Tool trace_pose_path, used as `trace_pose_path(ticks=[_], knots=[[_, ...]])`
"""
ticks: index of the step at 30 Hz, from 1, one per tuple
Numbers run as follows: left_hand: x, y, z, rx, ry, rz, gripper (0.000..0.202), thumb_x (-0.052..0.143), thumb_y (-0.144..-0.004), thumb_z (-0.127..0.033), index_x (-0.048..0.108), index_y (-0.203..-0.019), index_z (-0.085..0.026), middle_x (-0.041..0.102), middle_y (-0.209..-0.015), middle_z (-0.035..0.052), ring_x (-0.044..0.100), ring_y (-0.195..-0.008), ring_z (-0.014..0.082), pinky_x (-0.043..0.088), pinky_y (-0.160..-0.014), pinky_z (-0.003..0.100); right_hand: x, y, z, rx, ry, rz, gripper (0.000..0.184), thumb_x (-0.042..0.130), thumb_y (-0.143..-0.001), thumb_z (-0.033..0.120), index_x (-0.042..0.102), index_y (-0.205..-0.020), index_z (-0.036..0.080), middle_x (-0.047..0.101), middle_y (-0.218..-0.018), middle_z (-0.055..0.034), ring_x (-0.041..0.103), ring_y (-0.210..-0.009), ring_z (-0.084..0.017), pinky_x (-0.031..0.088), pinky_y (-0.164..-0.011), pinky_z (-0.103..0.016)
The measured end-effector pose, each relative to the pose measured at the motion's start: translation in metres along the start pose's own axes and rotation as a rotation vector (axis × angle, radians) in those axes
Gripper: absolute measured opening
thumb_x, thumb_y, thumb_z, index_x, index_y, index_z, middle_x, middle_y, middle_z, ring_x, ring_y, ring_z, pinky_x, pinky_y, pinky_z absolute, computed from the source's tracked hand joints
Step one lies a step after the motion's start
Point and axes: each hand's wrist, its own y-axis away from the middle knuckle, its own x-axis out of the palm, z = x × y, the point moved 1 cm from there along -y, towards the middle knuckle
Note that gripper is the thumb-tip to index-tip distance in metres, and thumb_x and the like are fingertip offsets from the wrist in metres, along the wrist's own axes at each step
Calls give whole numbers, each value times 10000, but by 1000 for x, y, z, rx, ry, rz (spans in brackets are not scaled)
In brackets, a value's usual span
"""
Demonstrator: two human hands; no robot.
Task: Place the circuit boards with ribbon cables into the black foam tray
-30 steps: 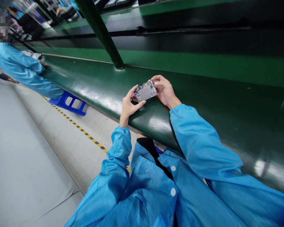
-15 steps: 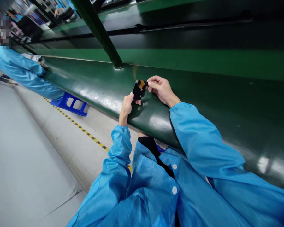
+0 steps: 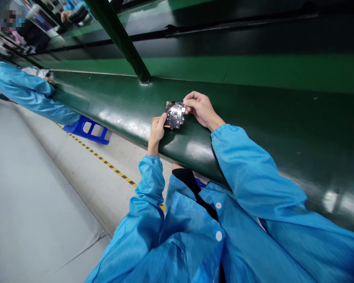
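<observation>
A small, thin circuit board (image 3: 175, 114), roughly square, is held above the green bench top. Its visible face is dark and glossy with bright reflections, small light spots and a few copper-coloured bits at the edges. My left hand (image 3: 157, 127) grips its left side, thumb on top and the other fingers mostly hidden beneath. At the upper right corner, the thumb and fingertips of my right hand (image 3: 201, 108) are pinched together on the board's edge. A small pale piece shows by those fingertips, too small to name.
The green bench (image 3: 253, 118) runs across the view, with a green post (image 3: 120, 43) rising beyond my hands. At left, another person in a blue sleeve (image 3: 26, 86) sits near a blue stool (image 3: 91, 129). Yellow-black tape (image 3: 106, 161) marks the floor beside a grey surface (image 3: 32, 188).
The board has been tilted or turned: a black face with an amber patch showed before, and now a glossy, speckled face shows. Both hands stay in nearly the same place.
</observation>
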Motion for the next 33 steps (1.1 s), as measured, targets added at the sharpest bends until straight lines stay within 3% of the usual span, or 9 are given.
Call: trace_pose_path(ticks=[6, 13, 20, 26, 29, 33], knots=[[1, 1, 0, -9, -6, -22, 818, 521, -950, -901, 601, -533, -201, 613, -555, 51, 555, -546, 146, 444, -578, 316, 0, 0, -1, -9, -1, 11, 171, 768, -775, 188, 613, -839, 217, 537, -619, 53, 528, -597, -117, 496, -630, -255], [1, 0, 4, -17, -28, -72, 678, 580, -1045, -703, 532, -584, -209, 537, -577, 20, 510, -620, 148, 431, -619, 304, 0, -2, -2, -4, -33, 29, 141, 728, -774, 199, 628, -873, 203, 521, -650, 50, 520, -599, -110, 494, -643, -256], [4, 1, -4, 65, -66, -50, 797, 481, -970, -896, 552, -589, -200, 575, -603, 26, 495, -609, 140, 389, -617, 306, 1, -2, -1, -9, -33, 1, 134, 690, -770, 193, 627, -887, 203, 512, -658, 52, 505, -589, -107, 484, -624, -253], [3, 2, -6, 71, -59, -48, 790, 475, -982, -883, 591, -598, -202, 604, -609, 33, 518, -608, 148, 419, -639, 309, 1, -4, -6, -22, 39, 41, 160, 712, -774, 202, 622, -905, 217, 522, -663, 48, 526, -619, -124, 514, -642, -273], [3, 1, -6, 74, -50, -64, 791, 482, -977, -884, 535, -574, -205, 540, -585, 19, 464, -591, 138, 381, -609, 308, 1, -4, -7, -30, 58, 54, 156, 721, -779, 214, 611, -889, 220, 529, -655, 46, 522, -613, -126, 523, -642, -282], [3, -1, -5, 65, -58, -102, 813, 529, -941, -904, 327, -547, -222, 327, -553, -19, 270, -565, 117, 233, -547, 328, 2, -3, -6, -32, 58, 47, 158, 726, -761, 218, 612, -870, 217, 533, -637, 44, 521, -610, -129, 531, -645, -288]])
